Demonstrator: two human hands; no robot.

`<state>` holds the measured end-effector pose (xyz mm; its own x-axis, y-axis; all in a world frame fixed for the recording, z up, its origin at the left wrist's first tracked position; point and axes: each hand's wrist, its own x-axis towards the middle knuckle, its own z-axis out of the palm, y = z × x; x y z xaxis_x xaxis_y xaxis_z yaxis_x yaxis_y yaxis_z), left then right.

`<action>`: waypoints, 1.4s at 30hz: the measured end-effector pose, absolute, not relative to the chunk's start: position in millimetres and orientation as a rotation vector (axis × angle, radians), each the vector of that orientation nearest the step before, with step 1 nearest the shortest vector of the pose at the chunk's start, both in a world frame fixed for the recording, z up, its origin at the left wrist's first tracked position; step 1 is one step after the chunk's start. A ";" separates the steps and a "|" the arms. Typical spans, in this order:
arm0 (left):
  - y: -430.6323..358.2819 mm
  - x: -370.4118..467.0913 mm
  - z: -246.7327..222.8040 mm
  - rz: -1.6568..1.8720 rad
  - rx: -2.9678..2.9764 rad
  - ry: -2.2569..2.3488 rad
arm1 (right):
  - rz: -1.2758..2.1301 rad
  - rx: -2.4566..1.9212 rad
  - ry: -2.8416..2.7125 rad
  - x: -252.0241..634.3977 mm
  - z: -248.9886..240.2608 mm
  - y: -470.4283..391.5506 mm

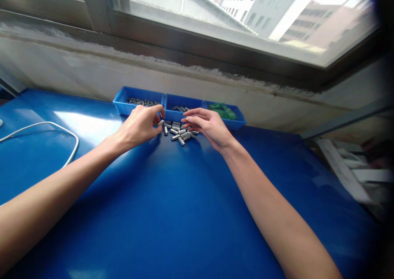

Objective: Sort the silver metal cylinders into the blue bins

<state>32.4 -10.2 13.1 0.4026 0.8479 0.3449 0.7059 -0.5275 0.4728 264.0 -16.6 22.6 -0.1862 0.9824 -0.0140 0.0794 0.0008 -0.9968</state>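
Observation:
My left hand (143,123) pinches a small metal piece (160,122) between thumb and fingers, just left of a loose pile of metal pieces (181,133) on the blue table. My right hand (209,126) hovers at the pile's right side, its fingers apart and nothing visible in them. Behind the hands stand three blue bins side by side. Small metal parts lie in the left bin (121,107), metal pieces in the middle bin (174,115), partly hidden by my fingers, and green items (226,110) in the right bin (238,124).
A white cable (76,141) curves over the table (172,213) at the left. Behind the bins rise a wall (92,72) and a window frame (184,43). Beyond the table's right edge lie blurred white objects (347,168).

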 end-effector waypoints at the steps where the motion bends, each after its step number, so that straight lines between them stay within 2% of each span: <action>1: -11.6 34.6 15.1 0.902 2.331 1.318 | 1.329 -1.189 -1.424 264.5 22.9 -16.7; 4: -15.2 41.7 19.5 1.046 2.139 1.122 | 1.379 -1.224 -1.510 265.7 24.8 -17.1; 8: -15.9 46.7 17.7 1.039 1.951 0.970 | 1.404 -1.237 -1.563 266.5 26.4 -18.1; 24: -18.7 50.4 16.8 1.182 1.842 0.861 | 1.616 -1.047 -1.468 265.5 22.3 -20.2; 35: -18.0 47.2 16.4 1.104 1.924 0.893 | 1.605 -1.039 -1.406 266.9 17.4 -18.0; 42: -7.2 33.6 13.5 0.889 2.276 1.142 | 1.397 -1.101 -1.297 269.2 18.3 -13.2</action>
<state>33.6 -7.2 13.5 0.4523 0.8216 0.3469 0.5380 -0.5616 0.6286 269.2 -13.2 18.3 -0.1922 0.9809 -0.0288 -0.0437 -0.0378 -0.9983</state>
